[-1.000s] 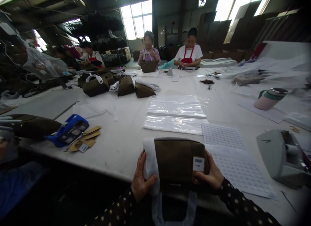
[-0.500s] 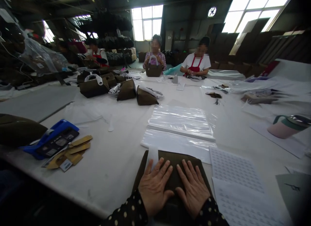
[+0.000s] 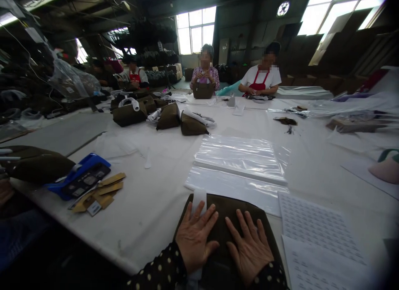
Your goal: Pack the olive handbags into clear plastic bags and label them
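Hands lie flat, fingers spread, on the brown bag: left hand (image 3: 195,236) on its left half, right hand (image 3: 251,247) on its right half, pressing rather than gripping. The bag (image 3: 229,206) rests at the near edge of the white table (image 3: 149,198), with a white strip (image 3: 199,197) showing at its top left by the left fingertips. Against half a second ago the hands and bag sit much as they did; a second ago both hands held the bag upright, gripped at its 2 ends, with a barcode tag facing the camera, and that tag is now out of sight.

Just beyond the bag lies a stack of clear plastic bags (image 3: 241,163). To the right are 2 label sheets (image 3: 314,227), one overlapping the other. At the left sit 1 blue device (image 3: 79,177), a small pile of tan tags (image 3: 99,192) touching it, and 1 dark bag (image 3: 35,165) at the table's edge.

Farther off, a cluster of about 4 brown bags (image 3: 168,117) stands mid-table. A pink and green item (image 3: 388,167) lies at the right edge. At the far side 2 people (image 3: 260,78) sit facing this way, one holding another bag (image 3: 202,90); a 3rd person (image 3: 134,75) sits at the far left.
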The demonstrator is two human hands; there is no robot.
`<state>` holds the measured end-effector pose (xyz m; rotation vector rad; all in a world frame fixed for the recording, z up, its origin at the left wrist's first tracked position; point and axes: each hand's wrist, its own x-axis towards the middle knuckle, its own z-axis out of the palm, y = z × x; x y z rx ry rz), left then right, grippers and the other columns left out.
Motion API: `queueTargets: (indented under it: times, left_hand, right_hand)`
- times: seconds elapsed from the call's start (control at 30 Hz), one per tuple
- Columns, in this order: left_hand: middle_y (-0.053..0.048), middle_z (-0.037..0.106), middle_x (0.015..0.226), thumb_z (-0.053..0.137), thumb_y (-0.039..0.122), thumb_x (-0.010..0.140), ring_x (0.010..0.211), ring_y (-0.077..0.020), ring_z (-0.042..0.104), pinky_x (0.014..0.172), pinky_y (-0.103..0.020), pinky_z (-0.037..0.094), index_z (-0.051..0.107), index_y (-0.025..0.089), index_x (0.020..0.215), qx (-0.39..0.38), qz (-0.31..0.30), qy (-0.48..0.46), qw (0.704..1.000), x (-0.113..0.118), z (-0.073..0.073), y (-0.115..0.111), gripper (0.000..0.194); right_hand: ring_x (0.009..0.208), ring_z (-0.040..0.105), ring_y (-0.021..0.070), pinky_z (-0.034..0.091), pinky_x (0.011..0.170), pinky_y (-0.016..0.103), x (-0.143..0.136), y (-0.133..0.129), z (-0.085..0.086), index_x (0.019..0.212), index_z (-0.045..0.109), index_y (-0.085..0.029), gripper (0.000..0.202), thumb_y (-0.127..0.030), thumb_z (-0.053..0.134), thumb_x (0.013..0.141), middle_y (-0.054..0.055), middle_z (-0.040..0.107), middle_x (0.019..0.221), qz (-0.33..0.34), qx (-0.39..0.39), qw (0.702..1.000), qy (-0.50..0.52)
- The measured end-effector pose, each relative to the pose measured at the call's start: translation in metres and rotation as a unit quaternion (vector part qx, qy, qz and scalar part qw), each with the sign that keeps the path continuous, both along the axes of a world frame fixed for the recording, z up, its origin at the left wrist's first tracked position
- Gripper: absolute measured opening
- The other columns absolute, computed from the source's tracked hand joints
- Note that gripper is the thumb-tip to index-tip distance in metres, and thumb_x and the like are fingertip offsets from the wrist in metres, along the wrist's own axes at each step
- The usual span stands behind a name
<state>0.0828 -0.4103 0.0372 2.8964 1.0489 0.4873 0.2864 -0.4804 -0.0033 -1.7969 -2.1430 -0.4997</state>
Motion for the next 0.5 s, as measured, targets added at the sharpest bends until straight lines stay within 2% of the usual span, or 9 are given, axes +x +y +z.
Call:
queueTargets:
  times: [0.1,0.2,0.27,0.37,0.43,0.5]
  left_hand:
    - [-0.009,0.013,0.149,0.041,0.047,0.085,0.136,-0.03,0.009,0.107,-0.05,0.021,0.015,0.019,0.142,-0.049,-0.006,-0.052,0.997,-0.003,-0.001,0.006,0.068]
    - [-0.007,0.019,0.148,0.039,0.053,0.084,0.136,-0.0307,0.008,0.108,-0.053,0.016,0.02,0.023,0.14,-0.099,-0.05,-0.053,0.992,-0.003,0.001,0.011,0.066]
    - [-0.006,0.019,0.148,0.033,0.058,0.084,0.136,-0.0299,0.008,0.108,-0.052,0.012,0.023,0.024,0.14,-0.159,-0.065,-0.078,0.982,-0.006,0.008,0.013,0.066]
    - [-0.006,0.017,0.148,0.024,0.06,0.085,0.136,-0.0262,0.009,0.11,-0.046,0.013,0.025,0.022,0.139,-0.255,-0.059,-0.191,0.946,-0.019,0.024,0.017,0.066]
    - [-0.006,0.023,0.147,0.027,0.056,0.087,0.135,-0.024,0.015,0.111,-0.042,0.015,0.031,0.022,0.137,-0.294,-0.043,-0.264,0.918,-0.032,0.034,0.02,0.06]
    - [-0.007,0.034,0.142,0.031,0.048,0.089,0.132,-0.0221,0.027,0.11,-0.04,0.021,0.039,0.022,0.132,-0.314,-0.015,-0.323,0.893,-0.044,0.039,0.022,0.051]
  right_hand:
    - [0.129,0.025,0.0316,0.022,0.1,0.053,0.002,-0.001,0.004,0.134,0.036,-0.029,0.06,-0.04,0.05,0.077,0.011,0.026,0.143,0.015,-0.004,1.0,0.004]
    - [0.129,0.024,0.033,0.022,0.1,0.053,0.002,-0.002,0.01,0.133,0.037,-0.028,0.057,-0.041,0.049,0.079,0.01,0.026,0.143,0.039,-0.017,0.999,0.015]
    - [0.129,0.023,0.0342,0.022,0.1,0.055,0.003,-0.004,0.015,0.131,0.039,-0.026,0.054,-0.04,0.048,0.08,0.011,0.025,0.143,0.039,-0.017,0.999,0.034]
    - [0.13,0.02,0.0363,0.021,0.099,0.059,0.006,-0.013,0.025,0.133,0.036,-0.023,0.055,-0.044,0.044,0.082,0.013,0.023,0.144,0.037,-0.004,0.997,0.067]
    - [0.13,0.018,0.0374,0.02,0.099,0.061,0.014,-0.021,0.036,0.135,0.031,-0.024,0.058,-0.046,0.041,0.083,0.012,0.021,0.144,0.039,0.006,0.995,0.087]
    - [0.131,0.016,0.0379,0.021,0.099,0.061,0.031,-0.03,0.048,0.136,0.029,-0.024,0.059,-0.046,0.041,0.083,0.01,0.019,0.145,0.036,0.011,0.993,0.108]
